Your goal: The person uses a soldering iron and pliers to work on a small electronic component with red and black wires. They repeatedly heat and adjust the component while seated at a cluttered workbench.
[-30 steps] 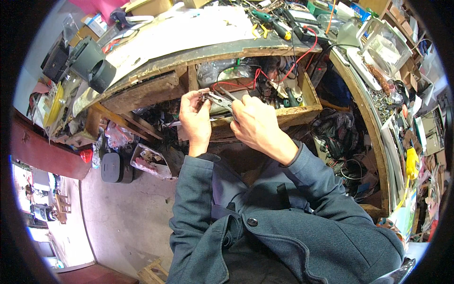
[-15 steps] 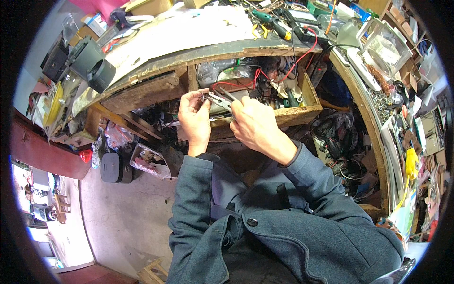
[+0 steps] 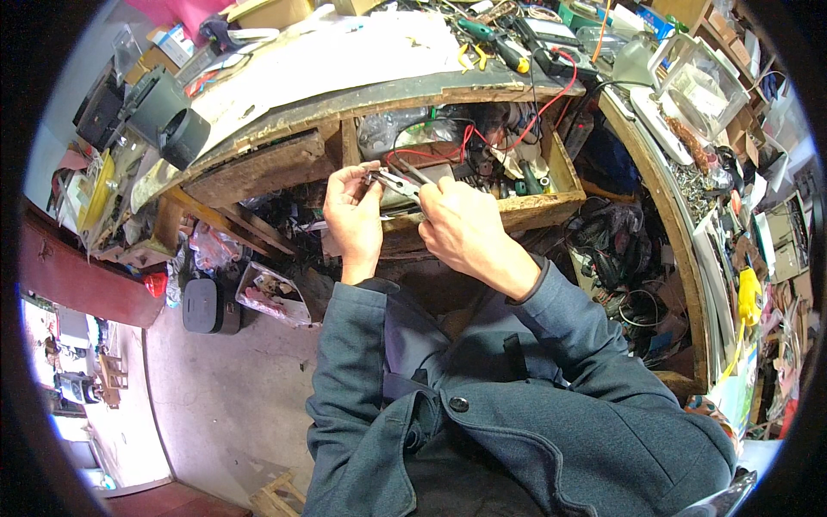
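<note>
In front of me, my right hand (image 3: 463, 228) grips metal pliers (image 3: 401, 185), their jaws reaching up and left to my left hand (image 3: 355, 215). My left thumb and fingertips pinch a small metal piece (image 3: 373, 175) at those jaws, too small to identify. Both hands are over the front of an open wooden drawer (image 3: 517, 208) holding plastic bags (image 3: 398, 125), red and black wires (image 3: 467, 138) and a dark-green handled tool (image 3: 532, 179).
The workbench top (image 3: 336, 56) carries paper, tools and a meter (image 3: 564, 56). Dark containers (image 3: 155, 108) stand at left; heaped parts and a transparent bin (image 3: 702, 86) are at right. A grey box (image 3: 202, 306) and an open carton (image 3: 271, 293) sit below the bench.
Both hands have shifted very slightly; they still hold the pliers and small piece in the same place over the drawer.
</note>
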Demonstrator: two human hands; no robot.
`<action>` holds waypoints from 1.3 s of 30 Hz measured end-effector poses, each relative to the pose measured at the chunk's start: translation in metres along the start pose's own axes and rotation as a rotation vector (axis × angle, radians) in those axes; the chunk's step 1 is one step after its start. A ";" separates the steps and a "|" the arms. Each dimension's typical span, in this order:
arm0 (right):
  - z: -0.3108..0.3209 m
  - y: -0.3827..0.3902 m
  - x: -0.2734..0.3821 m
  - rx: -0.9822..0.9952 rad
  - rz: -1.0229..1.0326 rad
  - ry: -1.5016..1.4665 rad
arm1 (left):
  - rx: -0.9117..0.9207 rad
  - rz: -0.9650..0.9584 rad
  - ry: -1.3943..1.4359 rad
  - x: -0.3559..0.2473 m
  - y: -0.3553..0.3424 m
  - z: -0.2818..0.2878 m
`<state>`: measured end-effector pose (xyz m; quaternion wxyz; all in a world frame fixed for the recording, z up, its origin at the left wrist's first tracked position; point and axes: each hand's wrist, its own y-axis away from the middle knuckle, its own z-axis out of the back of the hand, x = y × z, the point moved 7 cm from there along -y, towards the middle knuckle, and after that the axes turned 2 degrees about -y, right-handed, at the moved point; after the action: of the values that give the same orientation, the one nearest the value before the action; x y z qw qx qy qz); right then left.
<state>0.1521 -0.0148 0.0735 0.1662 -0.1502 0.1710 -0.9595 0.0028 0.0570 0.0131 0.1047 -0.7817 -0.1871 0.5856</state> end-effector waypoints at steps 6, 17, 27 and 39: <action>0.007 -0.001 -0.001 -0.059 0.021 -0.019 | 0.016 0.017 -0.005 0.006 -0.002 0.002; 0.012 0.009 -0.008 -0.110 0.003 -0.035 | -0.008 0.034 -0.012 0.002 -0.003 0.002; 0.006 0.007 -0.012 -0.097 -0.023 -0.033 | 0.007 0.029 -0.072 0.001 -0.003 0.002; 0.014 0.009 -0.009 -0.133 -0.022 -0.013 | -0.008 0.078 0.027 0.002 -0.003 0.002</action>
<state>0.1671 -0.0235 0.0806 0.1465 -0.1692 0.2314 -0.9468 0.0007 0.0602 0.0121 0.0814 -0.7967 -0.1573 0.5778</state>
